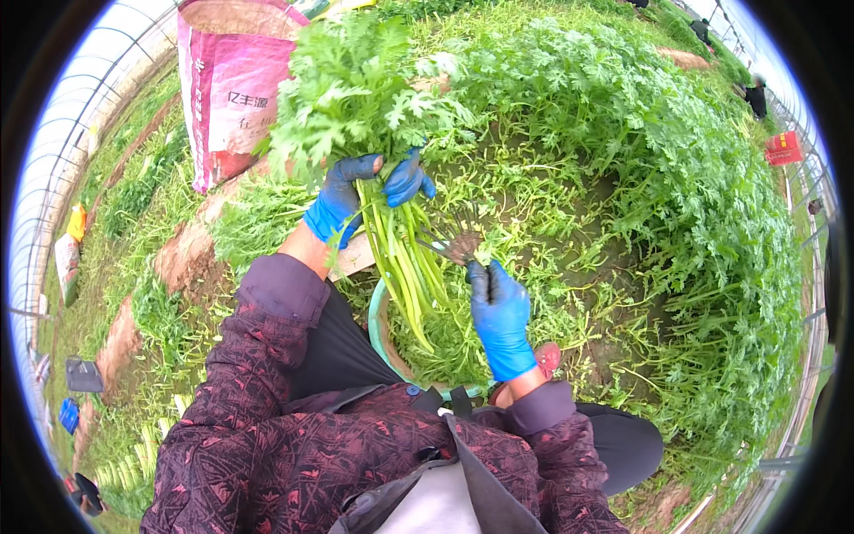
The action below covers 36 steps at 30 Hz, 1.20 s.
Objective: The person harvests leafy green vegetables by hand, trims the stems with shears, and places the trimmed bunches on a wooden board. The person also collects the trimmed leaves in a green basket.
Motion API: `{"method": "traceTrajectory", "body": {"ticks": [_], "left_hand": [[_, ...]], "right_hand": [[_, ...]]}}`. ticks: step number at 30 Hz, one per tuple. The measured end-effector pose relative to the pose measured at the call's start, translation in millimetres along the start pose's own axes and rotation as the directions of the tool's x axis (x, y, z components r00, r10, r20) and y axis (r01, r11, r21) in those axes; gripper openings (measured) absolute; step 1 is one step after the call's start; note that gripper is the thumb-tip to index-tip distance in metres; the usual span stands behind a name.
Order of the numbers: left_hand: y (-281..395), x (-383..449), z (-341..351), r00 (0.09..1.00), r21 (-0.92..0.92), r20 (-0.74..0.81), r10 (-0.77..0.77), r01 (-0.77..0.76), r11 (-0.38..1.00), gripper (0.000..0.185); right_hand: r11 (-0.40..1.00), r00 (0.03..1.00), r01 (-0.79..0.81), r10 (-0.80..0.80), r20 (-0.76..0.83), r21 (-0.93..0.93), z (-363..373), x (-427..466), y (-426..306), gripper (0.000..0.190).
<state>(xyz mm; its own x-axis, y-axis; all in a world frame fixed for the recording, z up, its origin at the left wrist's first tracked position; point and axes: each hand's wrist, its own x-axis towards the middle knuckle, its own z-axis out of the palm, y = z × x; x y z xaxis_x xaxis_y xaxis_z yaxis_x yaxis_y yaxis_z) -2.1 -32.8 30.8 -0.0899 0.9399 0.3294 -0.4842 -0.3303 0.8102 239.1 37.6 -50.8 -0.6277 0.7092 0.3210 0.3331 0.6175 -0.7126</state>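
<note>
My left hand (341, 195), in a blue glove with dark soiled patches, grips an upright bunch of leafy greens (360, 87) with lobed leaves, like crown daisy. Fingers wrap the stems just below the leaves, and the pale green stems (403, 267) slant down over a green-rimmed tub (378, 320) between my legs. More loose greens (440, 350) lie inside that tub. My right hand (497, 300), gloved in blue too, is closed on a small hand rake (462, 245) with thin metal tines. Those tines point up and left, close beside the stems; whether they touch is unclear. The rake's handle is hidden by my fingers.
Tall standing greens (667, 167) fill the right side. Trimmed leaves litter the soil (600, 287) ahead. A pink-and-white woven sack (230, 100) with writing stands upper left. Cut greens (260, 223) lie left of my hand. A red crate (783, 148) and a distant person (756, 100) are far right.
</note>
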Motion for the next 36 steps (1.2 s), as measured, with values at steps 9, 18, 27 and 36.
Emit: {"method": "traceTrajectory", "body": {"ticks": [9,18,27,36], "left_hand": [[-3.4,-15.2,-46.5,0.878,-0.038,-0.465,0.114,-0.148,0.988,0.069],[5.6,4.6,-17.7,0.990,0.171,0.010,0.139,-0.138,0.975,0.039],[27.9,6.3,-33.2,0.970,0.143,0.140,0.200,-0.219,0.965,0.034],[2.2,-2.0,-13.7,0.991,-0.034,-0.126,0.053,-0.058,0.998,0.032]], "right_hand": [[0.967,0.969,0.247,-0.248,0.016,0.066,13.1,-28.2,-20.6,0.024],[0.821,0.942,-0.279,0.131,0.311,0.499,-7.1,-1.9,-5.5,0.031],[0.822,0.535,0.042,0.461,0.708,-0.567,1.6,-10.6,102.4,0.066],[0.657,0.783,-0.561,0.223,0.580,0.505,-41.5,14.0,57.3,0.039]]}}
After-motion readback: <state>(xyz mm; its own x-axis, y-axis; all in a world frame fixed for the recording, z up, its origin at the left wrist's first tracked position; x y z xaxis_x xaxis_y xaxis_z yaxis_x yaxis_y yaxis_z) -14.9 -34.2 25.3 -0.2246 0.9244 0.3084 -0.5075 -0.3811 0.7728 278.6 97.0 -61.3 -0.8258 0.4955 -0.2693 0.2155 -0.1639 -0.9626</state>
